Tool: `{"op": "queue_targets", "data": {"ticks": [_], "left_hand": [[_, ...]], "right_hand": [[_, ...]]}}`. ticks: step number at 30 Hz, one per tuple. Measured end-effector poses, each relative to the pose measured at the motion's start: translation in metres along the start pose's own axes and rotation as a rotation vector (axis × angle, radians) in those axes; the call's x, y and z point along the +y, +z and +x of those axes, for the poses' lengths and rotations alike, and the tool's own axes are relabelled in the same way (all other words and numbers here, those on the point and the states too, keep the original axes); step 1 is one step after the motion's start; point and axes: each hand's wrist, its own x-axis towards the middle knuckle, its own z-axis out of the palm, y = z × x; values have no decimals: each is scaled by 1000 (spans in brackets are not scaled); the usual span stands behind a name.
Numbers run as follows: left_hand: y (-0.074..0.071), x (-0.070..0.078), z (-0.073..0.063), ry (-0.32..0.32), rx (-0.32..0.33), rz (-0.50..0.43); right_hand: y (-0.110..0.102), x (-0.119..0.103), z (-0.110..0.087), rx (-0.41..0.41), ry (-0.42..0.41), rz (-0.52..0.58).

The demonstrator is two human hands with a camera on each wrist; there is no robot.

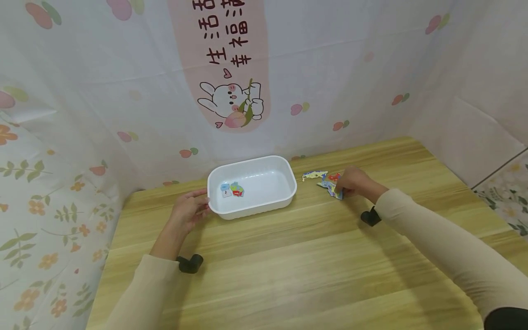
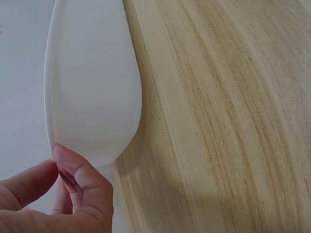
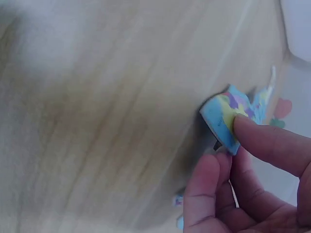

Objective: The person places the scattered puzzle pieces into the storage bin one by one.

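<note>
At the left end of a white plastic basin (image 1: pixel 268 187), my left hand (image 1: pixel 187 211) pinches the rim between thumb and fingers, as the left wrist view shows up close. Two small flat pieces lie inside at its left: a pale blue and white piece (image 1: pixel 225 190) and a green and red piece (image 1: pixel 237 189). To the right of the basin, my right hand (image 1: pixel 357 183) pinches a thin flat piece (image 3: pixel 224 114) with jagged edges, coloured light blue, yellow and purple. Beside those fingers lie a yellow and blue piece (image 1: pixel 315 174) and a red piece (image 1: pixel 334 177).
Everything stands on a wood-grain table (image 1: pixel 264 266). A patterned cloth (image 1: pixel 148 82) hangs behind the table's back edge. Black wrist mounts (image 1: pixel 190 264) stick out from both wrists, low over the tabletop.
</note>
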Motion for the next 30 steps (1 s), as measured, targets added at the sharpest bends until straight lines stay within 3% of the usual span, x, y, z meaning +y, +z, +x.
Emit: {"op": "queue_targets", "data": {"ticks": [6, 13, 23, 30], "left_hand": [[-1, 0, 0, -8, 4, -3], [-1, 0, 1, -10, 5, -7], [0, 0, 1, -6, 15, 1], [0, 0, 1, -2, 17, -2]], "right_hand": [[-10, -7, -1, -57, 15, 79], [-22, -18, -9, -80, -21, 145], [-35, -31, -9, -140, -66, 320], [-35, -43, -7, -126, -86, 397]]}}
